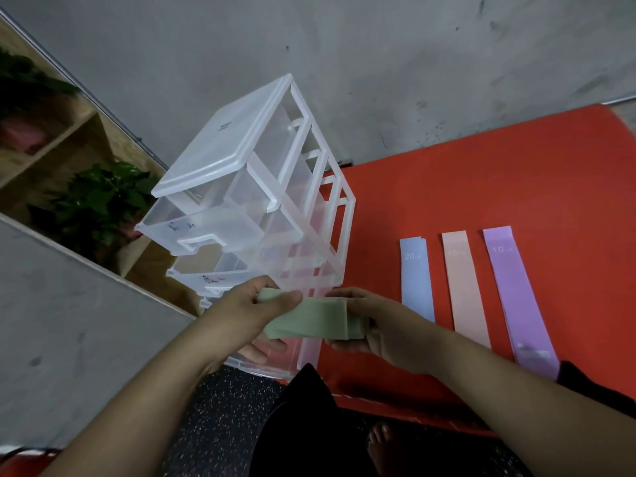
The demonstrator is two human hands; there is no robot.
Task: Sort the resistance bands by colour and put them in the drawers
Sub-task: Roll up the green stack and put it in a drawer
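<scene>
Two grips share the green band point(309, 321): the left grip point(246, 313) pinches one end under its thumb, and the right grip point(373, 330) curls round the folded other end, probably to make it compact enough for a drawer. The band is held just in front of the drawer unit point(237, 160). The blue band point(416, 280), pink band point(468, 290) and purple band point(516, 297) lie side by side on the red table point(481, 180), likely laid out ready for sorting.

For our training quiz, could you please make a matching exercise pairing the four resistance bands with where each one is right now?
Things: 1 green band; 2 blue band; 3 pink band; 4 purple band.
Places: A middle one on the red mat; B held by left hand and right hand; C flat, farthest from the drawers; D flat, nearest the drawers.
Pairs: 1-B; 2-D; 3-A; 4-C.
</scene>
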